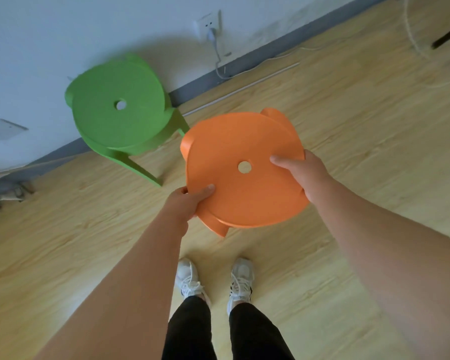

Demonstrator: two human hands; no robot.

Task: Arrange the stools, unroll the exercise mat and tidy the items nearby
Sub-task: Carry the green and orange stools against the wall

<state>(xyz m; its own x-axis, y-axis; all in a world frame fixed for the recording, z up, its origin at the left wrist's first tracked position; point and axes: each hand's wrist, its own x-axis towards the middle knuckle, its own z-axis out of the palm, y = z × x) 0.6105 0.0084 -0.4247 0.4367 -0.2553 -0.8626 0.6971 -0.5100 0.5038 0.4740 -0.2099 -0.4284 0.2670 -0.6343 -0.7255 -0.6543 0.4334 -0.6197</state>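
Note:
An orange plastic stool (234, 141) with a round seat and a centre hole is in front of me above the wooden floor. My left hand (185, 203) grips its near left rim, thumb on top of the seat. My right hand (304, 175) grips the right rim, thumb lying on the seat near the hole. A green stool (115, 105) of the same shape stands to the left against the white wall, apart from the orange one. The exercise mat is not in view.
A wall socket (209, 24) with a plugged charger and a cable (220, 71) trailing to the floor is behind the stools. A thin rod (244, 88) lies along the grey skirting. A black furniture leg (447, 36) stands far right. My white shoes (213, 279) are below.

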